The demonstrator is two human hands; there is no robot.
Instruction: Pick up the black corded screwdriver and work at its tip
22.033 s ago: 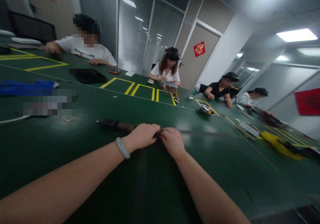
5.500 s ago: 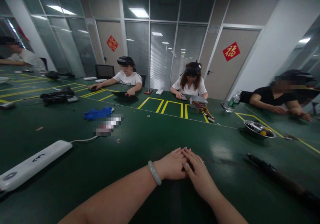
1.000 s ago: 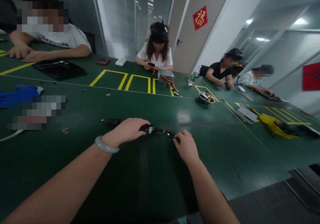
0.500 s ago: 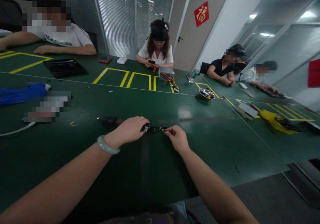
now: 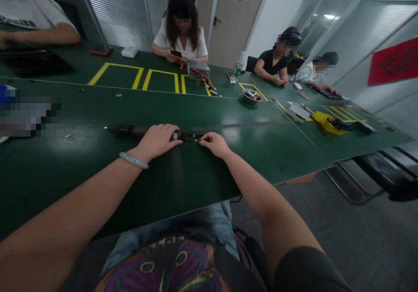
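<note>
A long black electric screwdriver (image 5: 129, 130) lies on the green table (image 5: 235, 170), its narrow metal tip pointing left. My left hand (image 5: 158, 141) is wrapped over its rear part, thumb along the near side. A pale label shows at the rear end beside my thumb. From that end a thin dark cable (image 5: 188, 136) with small shiny bits runs to the right. My right hand (image 5: 216, 145) pinches the cable's end between thumb and fingers; the exact piece inside the pinch is hidden.
Across the table stand a metal bowl (image 5: 252, 96) of small parts, a grey box with coloured wires (image 5: 198, 69) and a water bottle (image 5: 237, 68). A yellow bag (image 5: 326, 122) lies to the right. Several people sit around the far side. A chair (image 5: 382, 174) stands at right.
The view has tilted down and turned right, so my lap and the table's near edge now show. Both hands keep their grip on the screwdriver and its cable.
</note>
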